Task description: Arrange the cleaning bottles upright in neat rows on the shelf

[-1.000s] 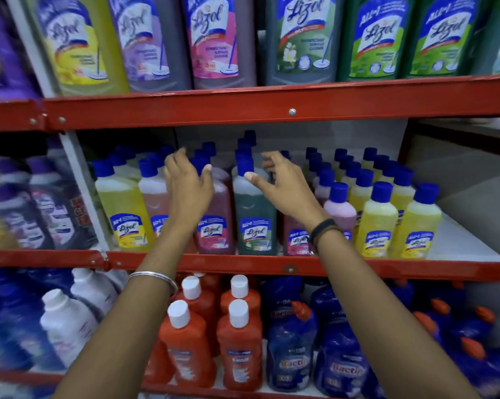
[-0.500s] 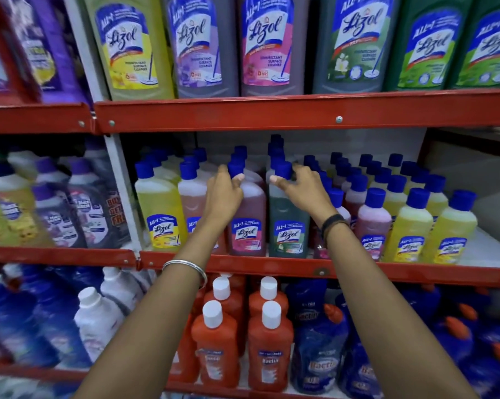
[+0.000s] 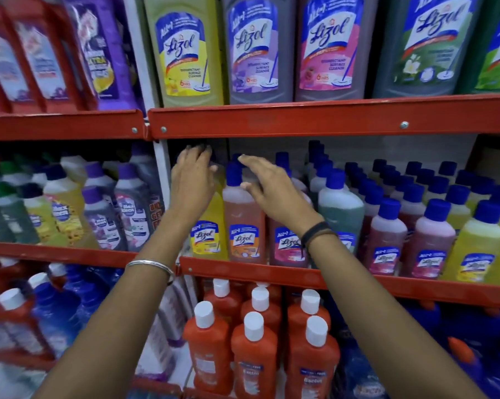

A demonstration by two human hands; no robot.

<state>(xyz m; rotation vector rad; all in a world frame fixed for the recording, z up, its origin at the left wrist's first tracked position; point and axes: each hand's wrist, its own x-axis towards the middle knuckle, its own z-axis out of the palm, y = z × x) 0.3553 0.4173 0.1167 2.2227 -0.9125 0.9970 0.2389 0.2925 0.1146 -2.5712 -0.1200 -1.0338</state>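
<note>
Both arms reaching into middle red shelf (image 3: 271, 273), among small blue-capped bottles standing upright in rows.

Left hand (image 3: 192, 182) raised at far left end of the row, back of hand to camera, fingers (image 3: 195, 152) loosely curled and pointing up toward the underside of the upper shelf (image 3: 271, 122). Covers the neck and cap of the yellow bottle (image 3: 207, 234); only its lower body and label visible below the palm. Whether the fingers actually clamp that bottle: cannot tell, contact hidden behind the hand. Silver bangle (image 3: 151, 266) on left wrist.

Right hand (image 3: 267, 188) spread flat, fingers extended and apart, holding nothing. Fingertips (image 3: 243, 159) just beside the blue cap (image 3: 233, 174) of the orange bottle (image 3: 243, 223), thumb lying against that bottle's shoulder. Pink bottle (image 3: 289, 243) under the right wrist, partly hidden by it. Black band (image 3: 315, 230) on right wrist.

Right of the right-hand fingers: green bottle (image 3: 340, 208), then more pink and yellow bottles in tidy upright rows running back.

Above the fingers: large bottles on the upper shelf. Below the wrists: red bottles with white caps (image 3: 254, 349). Left of the left fingers, past the white upright post (image 3: 161, 165): purple-capped bottles, blurred.
</note>
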